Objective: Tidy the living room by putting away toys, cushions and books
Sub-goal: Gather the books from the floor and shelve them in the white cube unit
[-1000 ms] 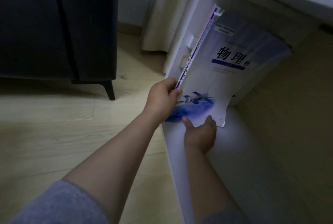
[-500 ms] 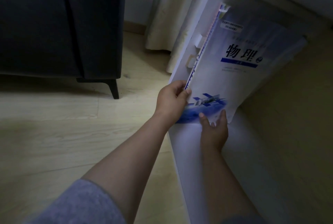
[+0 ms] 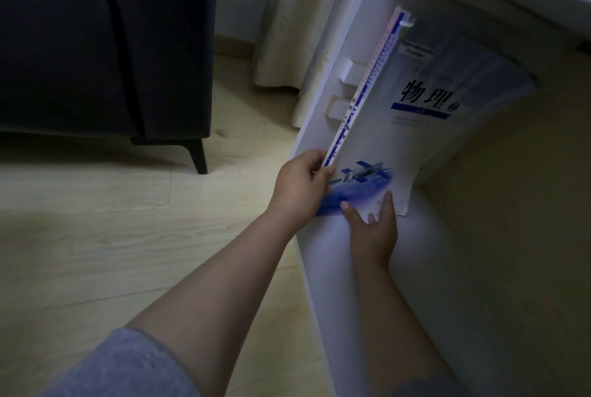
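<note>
Dim room, view down over both arms. A person reaches into a white shelf unit (image 3: pixel 355 22). The books (image 3: pixel 399 128), blue-and-white cover facing out, lean tilted in its lower bay at 1 o'clock, not yet upright. Left hand (image 3: pixel 300 182) grips the spine end, fingers curled round it. Right hand (image 3: pixel 372 227) presses the cover's bottom edge w/ thumb & forefinger straight. Approx. progress: books nearly stowed; no toys or cushions in view. Side panel sits tight at 11 o'clock, top panel close overhead, and the bay is open toward 3. Sofa (image 3: pixel 96 45) at 10 o'clock, well apart.
</note>
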### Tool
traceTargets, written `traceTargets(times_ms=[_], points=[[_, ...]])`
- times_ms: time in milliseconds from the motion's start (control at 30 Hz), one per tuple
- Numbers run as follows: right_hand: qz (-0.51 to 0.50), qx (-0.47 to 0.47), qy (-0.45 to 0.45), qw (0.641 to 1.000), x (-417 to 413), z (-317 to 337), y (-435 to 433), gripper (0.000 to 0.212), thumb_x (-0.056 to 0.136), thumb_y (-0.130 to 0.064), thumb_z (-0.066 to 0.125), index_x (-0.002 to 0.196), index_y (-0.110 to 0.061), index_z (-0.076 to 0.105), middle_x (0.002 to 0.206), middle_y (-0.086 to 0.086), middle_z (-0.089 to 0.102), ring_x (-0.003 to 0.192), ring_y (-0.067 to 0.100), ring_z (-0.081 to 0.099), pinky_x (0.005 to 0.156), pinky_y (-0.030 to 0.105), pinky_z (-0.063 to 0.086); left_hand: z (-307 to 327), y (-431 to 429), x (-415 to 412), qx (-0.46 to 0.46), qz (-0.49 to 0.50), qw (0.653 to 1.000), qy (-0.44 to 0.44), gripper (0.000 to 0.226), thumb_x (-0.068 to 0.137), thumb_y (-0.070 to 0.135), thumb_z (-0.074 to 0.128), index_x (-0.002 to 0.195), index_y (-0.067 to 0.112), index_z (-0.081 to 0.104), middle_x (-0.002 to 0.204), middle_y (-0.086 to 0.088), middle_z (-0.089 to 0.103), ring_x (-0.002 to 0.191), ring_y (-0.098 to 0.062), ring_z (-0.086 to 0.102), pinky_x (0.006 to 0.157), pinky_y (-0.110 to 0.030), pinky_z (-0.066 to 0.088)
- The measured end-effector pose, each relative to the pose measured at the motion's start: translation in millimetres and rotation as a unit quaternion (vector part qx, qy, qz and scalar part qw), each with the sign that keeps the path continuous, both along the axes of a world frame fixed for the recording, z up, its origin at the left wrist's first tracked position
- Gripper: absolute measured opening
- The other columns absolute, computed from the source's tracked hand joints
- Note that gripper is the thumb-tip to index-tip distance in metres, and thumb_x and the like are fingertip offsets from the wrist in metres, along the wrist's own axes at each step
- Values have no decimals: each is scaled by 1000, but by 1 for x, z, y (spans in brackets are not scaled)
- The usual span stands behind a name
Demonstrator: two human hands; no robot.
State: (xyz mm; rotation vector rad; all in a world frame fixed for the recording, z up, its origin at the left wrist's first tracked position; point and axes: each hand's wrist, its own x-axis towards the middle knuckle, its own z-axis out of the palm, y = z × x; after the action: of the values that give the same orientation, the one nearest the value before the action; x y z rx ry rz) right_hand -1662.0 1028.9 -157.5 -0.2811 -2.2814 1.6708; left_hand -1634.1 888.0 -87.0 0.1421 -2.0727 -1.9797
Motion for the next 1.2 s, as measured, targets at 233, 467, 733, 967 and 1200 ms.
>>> traceTargets(times_ms=[233,467,733,967,1200], points=[[-14,11,1,1000,4,4,-1,88,78,-17,78,150,-14,27,154,10,31,133,29,43,100,26,39,-4,0,0,-60,10,998,-7,17,94,15,52,106,12,64,98,-7,68,86,-25,65,79,-41,56],[-28,-2,3,1000,10,8,-5,86,79,-19,77,149,-15,29,153,8,33,130,29,45,98,27,41,-5,-3,5,-89,30,995,-39,32,90,27,60,119,14,59,115,-3,64,93,-26,65,83,-44,55],[-60,-58,-16,996,22,18,-11,74,83,-18,73,147,-14,35,150,8,38,132,26,45,93,21,38,-1,-15,23,-109,41,992,-56,35,90,26,61,122,14,57,118,1,63,86,-19,65,86,-39,53],[-125,-62,-10,990,49,33,-37,57,87,-19,70,139,-9,47,136,11,52,122,23,54,88,21,38,-11,-57,66,-151,71,980,-112,33,90,24,62,120,12,59,115,-1,66,91,-15,64,85,-31,51],[12,34,11,999,111,48,-82,43,84,-17,72,123,-7,58,119,8,61,107,19,60,83,21,40,-4,-93,131,-184,114,964,-153,36,91,23,61,124,9,57,119,-4,63,94,-12,55,82,-23,41]])
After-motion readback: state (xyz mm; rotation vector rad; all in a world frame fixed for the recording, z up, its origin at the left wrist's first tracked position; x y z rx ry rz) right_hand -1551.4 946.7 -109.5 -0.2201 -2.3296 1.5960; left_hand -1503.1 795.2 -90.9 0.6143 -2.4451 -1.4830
